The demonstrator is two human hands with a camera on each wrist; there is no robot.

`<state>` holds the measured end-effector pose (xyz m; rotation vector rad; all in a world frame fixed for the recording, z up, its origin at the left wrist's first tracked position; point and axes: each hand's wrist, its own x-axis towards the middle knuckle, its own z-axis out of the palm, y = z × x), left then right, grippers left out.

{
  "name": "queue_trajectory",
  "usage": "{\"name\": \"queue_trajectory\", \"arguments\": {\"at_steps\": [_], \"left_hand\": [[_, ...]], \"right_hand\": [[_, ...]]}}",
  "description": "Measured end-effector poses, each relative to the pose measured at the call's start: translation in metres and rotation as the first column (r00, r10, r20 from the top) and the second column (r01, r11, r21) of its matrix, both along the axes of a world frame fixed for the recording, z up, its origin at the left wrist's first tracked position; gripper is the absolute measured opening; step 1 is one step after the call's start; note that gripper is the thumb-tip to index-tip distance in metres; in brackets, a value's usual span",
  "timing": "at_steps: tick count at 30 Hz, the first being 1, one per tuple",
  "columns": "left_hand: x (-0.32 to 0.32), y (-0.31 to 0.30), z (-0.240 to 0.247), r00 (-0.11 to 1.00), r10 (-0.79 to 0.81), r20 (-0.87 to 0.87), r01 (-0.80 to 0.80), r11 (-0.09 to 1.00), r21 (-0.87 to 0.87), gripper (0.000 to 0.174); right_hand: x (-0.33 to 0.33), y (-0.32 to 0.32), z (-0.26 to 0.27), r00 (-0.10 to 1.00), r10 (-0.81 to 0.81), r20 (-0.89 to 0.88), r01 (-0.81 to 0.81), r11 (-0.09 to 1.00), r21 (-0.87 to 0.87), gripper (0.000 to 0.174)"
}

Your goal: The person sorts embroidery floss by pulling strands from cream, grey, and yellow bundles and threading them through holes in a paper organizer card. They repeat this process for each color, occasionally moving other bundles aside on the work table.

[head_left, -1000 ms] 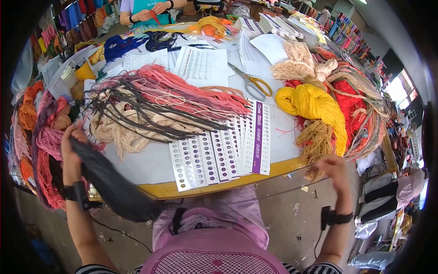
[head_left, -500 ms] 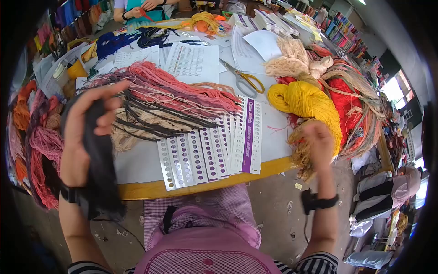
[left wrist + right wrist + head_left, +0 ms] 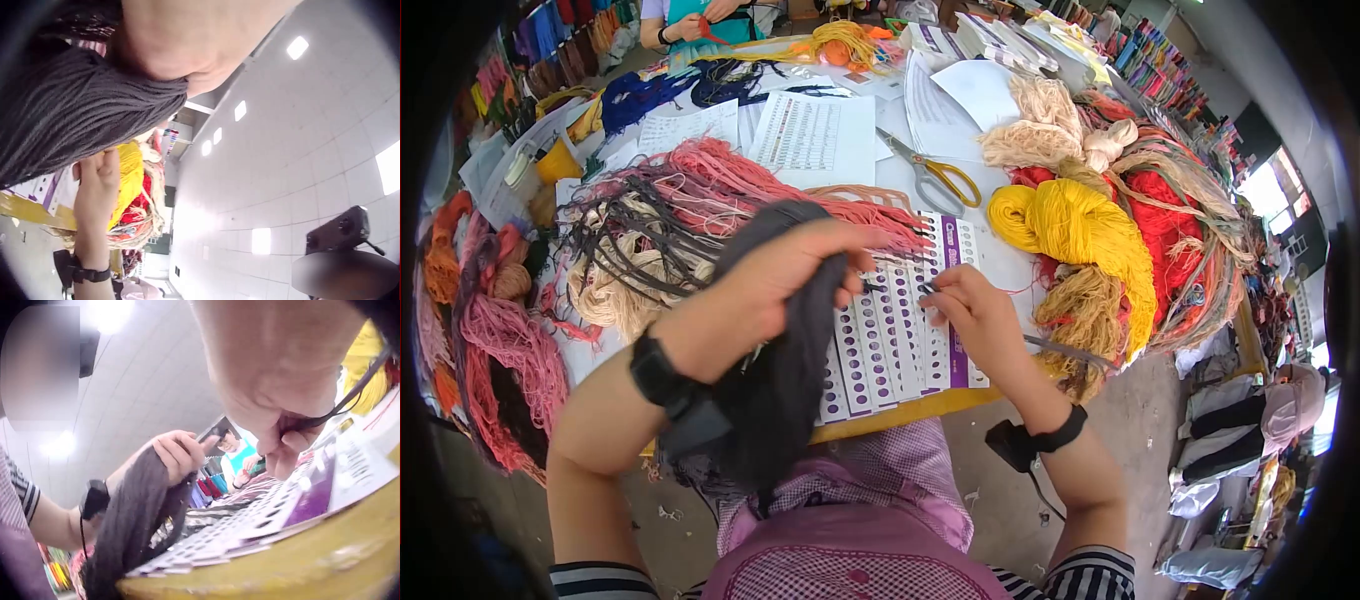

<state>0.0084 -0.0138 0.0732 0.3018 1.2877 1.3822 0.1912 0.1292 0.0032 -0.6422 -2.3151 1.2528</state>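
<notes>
A dark grey skein of yarn [image 3: 785, 400] hangs in a thick loop from my left hand [image 3: 775, 275]. In the right wrist view, the fingers of that hand curl over the top of the skein [image 3: 134, 515]. My right hand [image 3: 980, 318] pinches dark grey strands over the cards, and their loose ends [image 3: 1068, 352] trail out to the right past the wrist. Below both hands lie overlapping white and purple cards with punched holes [image 3: 885, 375], at the front table edge. Dark threads are tied along the cards' far ends.
Pink, grey and cream threads [image 3: 700, 170] spread left of the cards. Scissors [image 3: 930, 170] lie beyond them, near printed sheets [image 3: 810, 135]. Yellow yarn [image 3: 1080, 225] and red yarn [image 3: 1160, 235] pile up at right. Another person [image 3: 710, 25] works across the table.
My left hand has carried the grey skein from the left side to above the cards. The right hand has come inward from the right, close to the left hand.
</notes>
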Motion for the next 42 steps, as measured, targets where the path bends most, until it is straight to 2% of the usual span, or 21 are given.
{"name": "queue_trajectory", "arguments": {"at_steps": [1,3,4,6,7,9,11,14,19,22,23,24,25,27,28,32,33,36,38,40,42], "left_hand": [[0.001,0.010,-0.020,1.000,-0.008,0.016,0.009,1.000,-0.026,0.018],[0.007,0.021,-0.053,0.991,0.006,0.136,0.004,0.997,-0.075,0.019],[0.011,0.024,-0.060,0.986,0.030,0.166,-0.013,0.995,-0.100,0.019],[0.011,0.027,-0.071,0.987,0.012,0.158,0.006,0.994,-0.110,0.019],[0.012,0.028,-0.072,0.988,-0.008,0.154,0.026,0.993,-0.118,0.019],[0.014,0.029,-0.074,0.986,-0.029,0.164,0.051,0.990,-0.132,0.020],[0.019,0.029,-0.073,0.984,-0.046,0.174,0.071,0.987,-0.142,0.021],[0.027,0.028,-0.073,0.985,0.055,0.165,-0.039,0.994,-0.097,0.020],[0.017,0.028,-0.083,0.983,-0.063,0.174,0.073,0.996,-0.054,0.022],[0.015,0.029,-0.085,0.993,-0.058,0.107,0.065,0.996,-0.061,0.023],[0.016,0.030,-0.087,0.992,-0.054,0.112,0.061,0.996,-0.059,0.023],[0.018,0.031,-0.089,0.999,-0.047,0.003,0.047,0.999,-0.004,0.022],[0.019,0.033,-0.091,0.994,-0.031,-0.108,0.037,0.998,0.053,0.022],[0.024,0.038,-0.112,0.986,-0.027,-0.165,0.038,0.997,0.068,0.021],[0.026,0.039,-0.115,0.974,-0.028,-0.227,0.048,0.996,0.081,0.021],[0.021,0.040,-0.122,0.990,-0.058,-0.125,0.066,0.996,0.057,0.021],[0.018,0.040,-0.123,0.990,-0.062,-0.129,0.070,0.996,0.058,0.021],[0.003,0.027,-0.105,0.981,-0.075,-0.177,0.094,0.990,0.106,0.021],[-0.005,0.015,-0.083,0.997,-0.045,-0.070,0.047,0.999,0.029,0.021],[-0.007,0.012,-0.074,0.998,-0.035,-0.048,0.036,0.999,0.028,0.019],[-0.012,0.012,-0.074,0.998,-0.016,0.067,0.012,0.998,0.064,0.017]], "right_hand": [[-0.009,0.002,-0.003,1.000,0.000,-0.003,0.000,1.000,-0.002,0.008],[-0.025,0.009,-0.018,1.000,0.018,-0.012,-0.021,0.977,-0.212,0.008],[-0.031,0.011,-0.025,1.000,0.018,-0.015,-0.021,0.977,-0.213,0.008],[-0.039,0.013,-0.036,0.996,-0.076,0.049,0.075,0.997,0.021,0.010],[-0.041,0.011,-0.035,0.996,-0.077,0.048,0.076,0.997,0.020,0.010],[-0.042,0.006,-0.033,0.995,-0.101,0.021,0.092,0.962,0.256,0.011],[-0.043,0.006,-0.035,0.994,-0.105,0.007,0.100,0.964,0.245,0.010],[-0.042,0.007,-0.035,0.994,-0.110,-0.002,0.108,0.972,0.210,0.009],[-0.040,0.006,-0.031,0.997,-0.076,0.023,0.068,0.965,0.255,0.010],[-0.034,0.005,-0.024,0.996,-0.012,0.089,-0.012,0.963,0.269,0.014],[-0.030,0.006,-0.019,0.997,0.008,0.076,-0.020,0.988,0.152,0.017],[-0.027,0.007,-0.016,0.998,0.027,0.064,-0.029,0.999,0.034,0.021],[-0.025,0.009,-0.016,0.997,0.033,0.069,-0.036,0.999,0.035,0.021],[-0.024,0.011,-0.018,0.999,0.043,-0.018,-0.046,0.978,-0.205,0.025],[-0.025,0.011,-0.018,0.999,0.048,-0.016,-0.050,0.978,-0.205,0.025],[-0.026,0.010,-0.017,1.000,0.023,0.015,-0.021,0.990,-0.141,0.027],[-0.026,0.010,-0.017,1.000,0.001,0.022,0.001,0.996,-0.089,0.028],[-0.027,0.012,-0.019,0.996,-0.003,0.088,0.014,0.993,-0.118,0.030],[-0.028,0.010,-0.018,0.995,0.013,0.097,-0.003,0.995,-0.099,0.029],[-0.029,0.008,-0.018,0.993,0.035,0.111,-0.027,0.996,-0.080,0.029],[-0.031,0.006,-0.021,0.990,0.029,0.141,-0.030,1.000,0.005,0.030]]}}
